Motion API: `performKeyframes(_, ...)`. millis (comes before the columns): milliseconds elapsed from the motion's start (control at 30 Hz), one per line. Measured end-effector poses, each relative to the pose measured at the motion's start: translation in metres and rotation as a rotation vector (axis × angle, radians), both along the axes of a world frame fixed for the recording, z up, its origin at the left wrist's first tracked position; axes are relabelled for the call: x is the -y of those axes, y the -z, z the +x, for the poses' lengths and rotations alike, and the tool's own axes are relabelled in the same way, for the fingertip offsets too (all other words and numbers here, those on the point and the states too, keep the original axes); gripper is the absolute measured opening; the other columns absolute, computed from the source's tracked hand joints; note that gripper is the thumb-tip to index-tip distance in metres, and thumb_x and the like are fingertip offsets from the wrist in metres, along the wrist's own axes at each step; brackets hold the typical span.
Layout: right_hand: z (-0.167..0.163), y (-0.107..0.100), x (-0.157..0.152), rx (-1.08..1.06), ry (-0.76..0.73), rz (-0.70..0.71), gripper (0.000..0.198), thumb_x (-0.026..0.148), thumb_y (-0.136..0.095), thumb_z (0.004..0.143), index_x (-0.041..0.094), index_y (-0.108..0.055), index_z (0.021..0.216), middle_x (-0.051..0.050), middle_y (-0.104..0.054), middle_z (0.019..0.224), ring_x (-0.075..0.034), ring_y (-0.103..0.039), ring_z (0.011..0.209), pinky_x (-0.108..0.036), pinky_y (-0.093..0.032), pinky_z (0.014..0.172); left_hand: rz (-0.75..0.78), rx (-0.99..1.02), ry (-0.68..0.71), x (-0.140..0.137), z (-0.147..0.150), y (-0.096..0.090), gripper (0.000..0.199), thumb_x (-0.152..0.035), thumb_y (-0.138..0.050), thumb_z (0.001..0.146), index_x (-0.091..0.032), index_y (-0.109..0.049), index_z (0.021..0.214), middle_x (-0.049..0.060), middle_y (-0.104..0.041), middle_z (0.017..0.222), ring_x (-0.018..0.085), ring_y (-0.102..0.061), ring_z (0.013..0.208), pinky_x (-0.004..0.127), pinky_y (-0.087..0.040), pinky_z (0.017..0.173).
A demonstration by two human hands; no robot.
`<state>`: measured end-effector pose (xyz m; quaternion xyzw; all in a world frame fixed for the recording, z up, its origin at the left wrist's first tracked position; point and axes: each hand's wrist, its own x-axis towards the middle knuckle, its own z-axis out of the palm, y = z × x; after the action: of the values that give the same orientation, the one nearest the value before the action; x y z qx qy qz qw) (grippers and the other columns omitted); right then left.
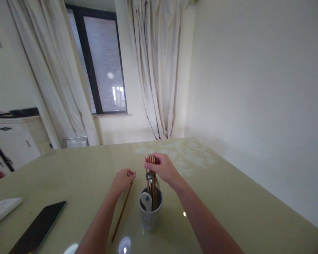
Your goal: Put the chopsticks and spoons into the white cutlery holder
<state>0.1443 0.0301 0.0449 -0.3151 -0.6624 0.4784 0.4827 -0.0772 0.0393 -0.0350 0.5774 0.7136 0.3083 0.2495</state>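
A grey cup (151,218) stands upright on the table, holding several wooden chopsticks (153,192), a white ceramic spoon (146,201) and metal spoons (149,176). Above the cup, my right hand (160,167) is closed around the upper ends of the chopsticks. To the left of the cup, my left hand (124,180) pinches a single brown chopstick (124,207) near its upper end. That chopstick slants down toward the near side of the table; whether its lower end touches the surface I cannot tell.
On the left of the glossy table (201,201) lie a dark flat tablet-like object (41,227) and a white object (4,210). Part of a white round thing (71,249) shows at the bottom edge. A wall (259,98) borders the table's right side; curtains (159,70) hang behind.
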Motion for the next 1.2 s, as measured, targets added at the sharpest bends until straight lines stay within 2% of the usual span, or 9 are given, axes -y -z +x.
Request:
performKeyframes(167,-0.002,-0.006,0.003,-0.085,0.056,0.020,0.026,0.038,-0.089,0.073,0.018,-0.077,0.087,0.001,-0.072,0.077,-0.017,-0.065,0.073,-0.029,-0.050,0.071,0.040,-0.119,-0.008,0.003,0.003,-0.005,0.008,-0.025,-0.073,0.076,-0.019,-0.074,0.071,0.010,-0.079,0.078,0.029,-0.076,0.084,0.037,-0.054,0.080)
performKeyframes(333,0.001,-0.021,0.006,-0.308,0.185,0.019,0.028,0.037,-0.088,0.074,0.020,-0.077,0.093,-0.002,-0.078,0.085,-0.019,-0.070,0.082,-0.032,-0.053,0.079,0.242,-0.019,0.151,0.017,0.025,-0.062,0.030,-0.042,-0.058,0.093,-0.021,-0.080,0.099,0.007,-0.083,0.106,0.023,-0.075,0.096,0.033,-0.055,0.091)
performKeyframes(433,0.004,-0.029,0.010,-0.366,0.207,0.044,0.030,0.040,-0.089,0.074,0.021,-0.075,0.094,-0.003,-0.078,0.087,-0.020,-0.071,0.084,-0.033,-0.055,0.081,0.401,0.260,0.373,0.036,0.048,-0.098,0.043,-0.054,-0.055,0.097,-0.020,-0.080,0.103,0.008,-0.082,0.100,0.025,-0.073,0.095,0.034,-0.057,0.084)
performKeyframes(533,0.005,-0.034,0.016,-0.372,0.222,0.076,0.030,0.042,-0.087,0.076,0.022,-0.075,0.094,-0.004,-0.079,0.090,-0.021,-0.071,0.086,-0.034,-0.057,0.081,0.405,0.366,0.552,0.050,0.065,-0.113,0.034,-0.050,-0.063,0.095,-0.020,-0.080,0.098,0.005,-0.080,0.094,0.023,-0.072,0.091,0.032,-0.056,0.083)
performKeyframes(733,0.008,-0.038,0.016,-0.255,0.232,0.179,0.024,0.040,-0.079,0.085,0.021,-0.076,0.099,-0.007,-0.080,0.098,-0.023,-0.073,0.094,-0.036,-0.059,0.087,0.449,0.408,0.516,0.054,0.071,-0.113,0.025,-0.044,-0.071,0.091,-0.020,-0.077,0.089,0.004,-0.077,0.088,0.019,-0.068,0.083,0.029,-0.054,0.080)
performKeyframes(867,0.025,-0.036,0.011,0.055,0.313,0.238,0.028,0.041,-0.077,0.087,0.021,-0.077,0.105,-0.009,-0.080,0.108,-0.024,-0.073,0.097,-0.036,-0.057,0.084,0.635,0.498,0.286,0.061,0.061,-0.129,0.029,-0.049,-0.076,0.086,-0.021,-0.077,0.092,0.003,-0.078,0.090,0.018,-0.068,0.082,0.028,-0.054,0.077)
performKeyframes(967,0.037,-0.035,0.009,0.310,0.306,0.207,0.024,0.041,-0.080,0.085,0.019,-0.077,0.094,-0.007,-0.079,0.093,-0.022,-0.071,0.080,-0.034,-0.053,0.073,0.685,0.511,0.106,0.059,0.039,-0.132,0.037,-0.055,-0.076,0.084,-0.021,-0.076,0.097,0.004,-0.079,0.093,0.019,-0.068,0.083,0.029,-0.054,0.076)
performKeyframes(1067,0.042,-0.036,0.010,0.399,0.292,0.216,0.016,0.033,-0.081,0.084,0.019,-0.077,0.077,-0.003,-0.076,0.075,-0.019,-0.067,0.070,-0.031,-0.047,0.067,0.504,0.330,0.109,0.044,0.010,-0.112,0.042,-0.058,-0.073,0.079,-0.019,-0.077,0.093,0.004,-0.078,0.083,0.019,-0.066,0.073,0.030,-0.051,0.069)
performKeyframes(1200,0.040,-0.039,0.012,0.355,0.268,0.224,0.014,0.031,-0.084,0.081,0.020,-0.079,0.073,0.000,-0.073,0.066,-0.017,-0.063,0.063,-0.028,-0.041,0.061,0.112,-0.092,0.229,0.020,-0.014,-0.065,0.026,-0.044,-0.065,0.080,-0.020,-0.073,0.080,0.001,-0.073,0.066,0.020,-0.067,0.065,0.030,-0.046,0.065)
